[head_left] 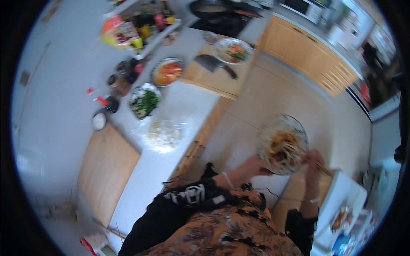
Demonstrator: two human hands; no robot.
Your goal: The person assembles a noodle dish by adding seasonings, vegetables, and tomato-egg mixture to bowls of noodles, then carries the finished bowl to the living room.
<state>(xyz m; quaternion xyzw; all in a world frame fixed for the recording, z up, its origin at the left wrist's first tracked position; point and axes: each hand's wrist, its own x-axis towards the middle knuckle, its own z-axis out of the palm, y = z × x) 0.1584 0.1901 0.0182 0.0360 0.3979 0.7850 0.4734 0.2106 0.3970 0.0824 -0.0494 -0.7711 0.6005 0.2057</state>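
Note:
A clear glass bowl (263, 135) is held over the floor in front of me, its lower left side gripped by my left hand (255, 165). Inside it lies food that looks like pale strips or noodles with a brown-orange sauce (284, 147). My right hand (314, 158) is at the bowl's right rim, closed around what look like wooden chopsticks (326, 171). Their back ends stick out beyond my hand; their front ends reach toward the food, where blur hides the tips.
Along the left counter (188, 102) are a plastic-wrapped pale food (164, 135), a dish of chopped greens (144, 101) and a plate of red food (168, 71). A cleaver (211, 64) lies on a cutting board (213, 85) beside another plate (232, 51). A wok (213, 8) sits behind.

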